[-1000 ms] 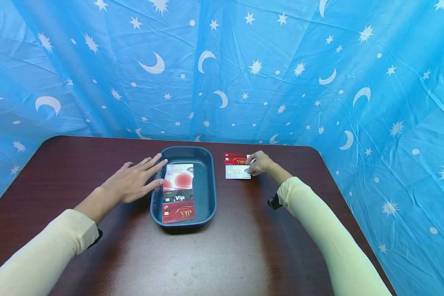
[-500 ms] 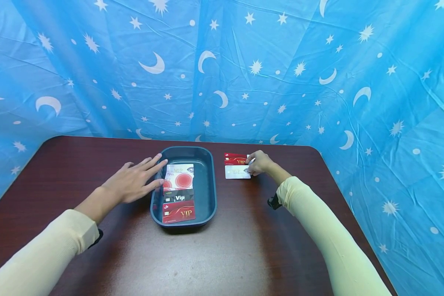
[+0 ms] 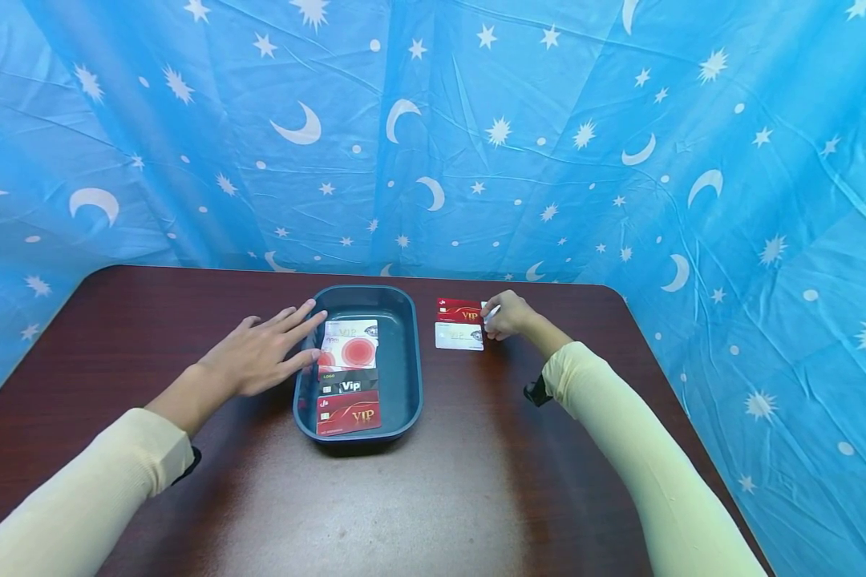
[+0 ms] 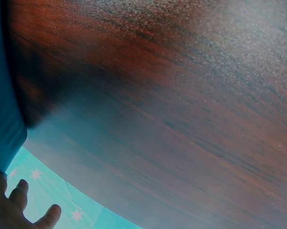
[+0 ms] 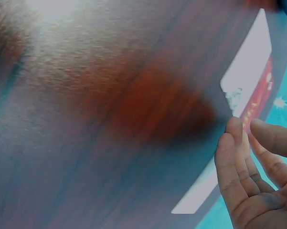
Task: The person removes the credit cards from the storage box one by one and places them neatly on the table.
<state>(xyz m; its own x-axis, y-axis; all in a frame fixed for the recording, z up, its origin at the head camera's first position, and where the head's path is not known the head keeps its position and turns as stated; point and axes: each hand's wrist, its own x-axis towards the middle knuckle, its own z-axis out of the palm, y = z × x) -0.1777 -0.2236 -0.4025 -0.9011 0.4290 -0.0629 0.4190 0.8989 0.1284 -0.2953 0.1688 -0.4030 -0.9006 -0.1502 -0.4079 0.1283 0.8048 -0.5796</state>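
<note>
My left hand (image 3: pixel 256 359) lies with spread, straight fingers over the left rim of a dark blue tray (image 3: pixel 404 393). Inside the tray, overlapping cards form a column: a white VIP card (image 3: pixel 350 328), a white card with red circles (image 3: pixel 358 353), a black Vip card (image 3: pixel 350 383) and a red VIP card (image 3: pixel 348 414). My right hand (image 3: pixel 507 316) has its fingertips at the right edge of a white VIP card (image 3: pixel 458 336) lying flat on the table. In the right wrist view nothing shows between thumb and fingers. Behind that card lies a red VIP card (image 3: pixel 456 309).
Another white card (image 5: pixel 199 194) lies under my right hand, mostly hidden by it. The dark wooden table (image 3: pixel 433 505) is bounded at the back and right by a blue curtain (image 3: pixel 476 160) with moons and stars.
The white card at my right hand has slid slightly left, and its right end now shows past the fingertips. My left hand and the tray have stayed in place.
</note>
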